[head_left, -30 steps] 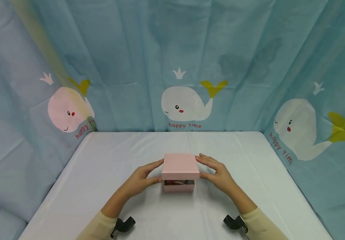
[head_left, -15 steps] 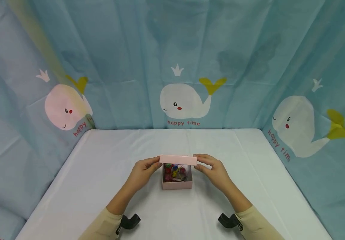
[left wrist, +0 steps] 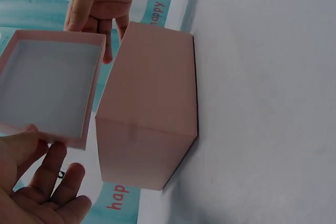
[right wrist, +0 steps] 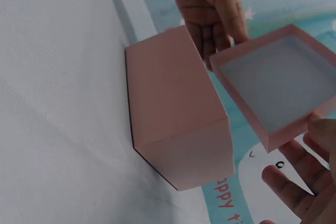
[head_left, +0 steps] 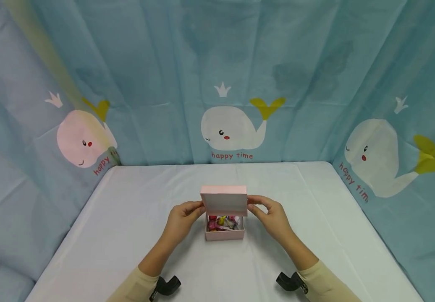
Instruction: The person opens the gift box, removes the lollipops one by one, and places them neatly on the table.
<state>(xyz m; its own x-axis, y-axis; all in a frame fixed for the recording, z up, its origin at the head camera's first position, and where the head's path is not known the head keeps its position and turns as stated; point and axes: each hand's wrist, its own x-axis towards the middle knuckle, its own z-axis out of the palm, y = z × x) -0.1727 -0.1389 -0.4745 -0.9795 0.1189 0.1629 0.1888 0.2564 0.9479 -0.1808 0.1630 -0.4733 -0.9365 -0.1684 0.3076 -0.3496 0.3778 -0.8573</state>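
Observation:
A pink square box lid [head_left: 224, 202] is held tilted above the box, its pale inside turned toward me. My left hand [head_left: 181, 220] pinches the lid's left side between thumb and fingers, and my right hand [head_left: 272, 214] pinches its right side. Below stands the pink box [head_left: 225, 235] on the table, with wrapped lollipops [head_left: 223, 222] inside, in red, yellow and pink. The lid hides the back of the contents. Both wrist views show the lid [left wrist: 50, 85] apart from the box's outer walls [right wrist: 176, 93].
A white cloth covers the table [head_left: 300, 193]. Behind and at both sides hangs a blue curtain [head_left: 157, 84] printed with whales. Black curved mounts [head_left: 167, 286] sit at both wrists.
The lid has gone from lying level over the box to tilted up, its underside facing me. More of the lollipops now show. Both hands turned with it.

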